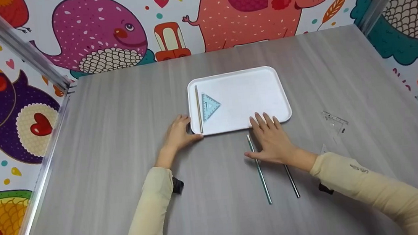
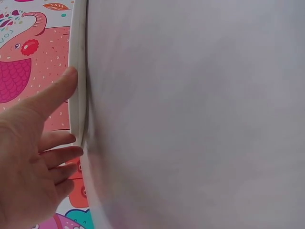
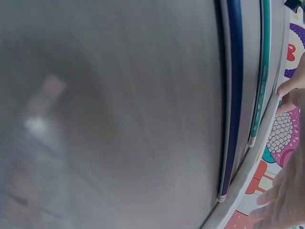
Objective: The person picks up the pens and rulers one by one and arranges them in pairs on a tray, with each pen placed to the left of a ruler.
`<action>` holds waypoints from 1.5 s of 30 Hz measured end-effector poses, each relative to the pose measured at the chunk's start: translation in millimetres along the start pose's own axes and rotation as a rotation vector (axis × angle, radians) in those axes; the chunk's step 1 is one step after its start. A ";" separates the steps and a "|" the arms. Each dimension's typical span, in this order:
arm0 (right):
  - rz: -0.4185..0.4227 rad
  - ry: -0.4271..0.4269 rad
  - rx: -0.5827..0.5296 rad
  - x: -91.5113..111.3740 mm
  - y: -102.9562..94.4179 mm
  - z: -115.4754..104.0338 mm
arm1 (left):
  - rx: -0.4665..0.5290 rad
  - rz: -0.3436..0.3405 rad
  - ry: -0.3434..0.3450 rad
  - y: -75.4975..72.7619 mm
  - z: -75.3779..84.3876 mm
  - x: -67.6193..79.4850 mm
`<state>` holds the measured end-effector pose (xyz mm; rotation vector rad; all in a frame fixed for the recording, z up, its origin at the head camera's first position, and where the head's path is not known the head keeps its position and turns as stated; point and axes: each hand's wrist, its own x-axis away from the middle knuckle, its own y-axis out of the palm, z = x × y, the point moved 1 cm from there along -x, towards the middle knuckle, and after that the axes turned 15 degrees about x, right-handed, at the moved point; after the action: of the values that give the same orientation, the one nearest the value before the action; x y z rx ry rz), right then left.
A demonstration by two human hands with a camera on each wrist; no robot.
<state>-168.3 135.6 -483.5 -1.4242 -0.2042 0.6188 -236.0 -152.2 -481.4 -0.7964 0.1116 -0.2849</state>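
A white tray (image 1: 245, 100) lies on the grey table. Along its left side are a pencil (image 1: 198, 110) and a light-blue set square (image 1: 206, 112). My left hand (image 1: 178, 135) touches the tray's near left corner, thumb at the front edge and fingers at the left side; the left wrist view shows the thumb against the rim (image 2: 77, 40). Spread fingers of my right hand (image 1: 270, 138) reach the near edge of the tray toward its right. Under and beside that hand lie a teal pencil (image 1: 263, 181) and a dark blue pencil (image 1: 292, 182).
A clear set square (image 1: 335, 115) lies on the table right of the tray. Another clear piece (image 1: 324, 148) shows partly beside the right sleeve. Walls printed with cartoon animals (image 1: 101, 32) stand behind and at both sides of the table (image 1: 123, 102).
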 end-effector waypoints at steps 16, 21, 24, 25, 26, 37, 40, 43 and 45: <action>-0.022 0.034 -0.098 44.3 -19.6 -23.0 | -0.025 -0.008 -0.030 1.3 0.2 1.1; -0.068 0.099 -0.153 52.7 -25.7 -23.7 | -0.022 -0.015 -0.045 1.4 0.5 2.2; -0.081 0.110 -0.159 57.8 -27.0 -24.6 | -0.016 -0.017 -0.049 1.3 0.5 2.6; -0.081 0.110 -0.161 59.4 -27.2 -25.2 | -0.014 -0.016 -0.049 1.4 0.4 2.6; -0.080 0.109 -0.160 60.8 -27.4 -25.9 | -0.013 -0.014 -0.047 1.4 0.4 2.5; -0.105 0.138 -0.216 74.3 -32.9 -35.5 | -0.024 0.011 -0.028 1.5 -1.2 1.1; -0.099 0.154 -0.220 75.8 -33.3 -36.2 | -0.015 0.004 -0.037 1.7 -2.3 0.2; -0.074 0.169 -0.221 76.4 -32.8 -35.7 | 0.006 0.004 -0.045 2.2 -2.9 0.3; -0.062 0.177 -0.226 77.3 -32.5 -35.4 | 0.018 0.004 -0.048 2.9 -3.3 0.4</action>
<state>-78.0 144.2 -475.5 -1.6751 -0.1815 0.4254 -235.7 -152.7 -485.8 -0.7846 0.0657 -0.2621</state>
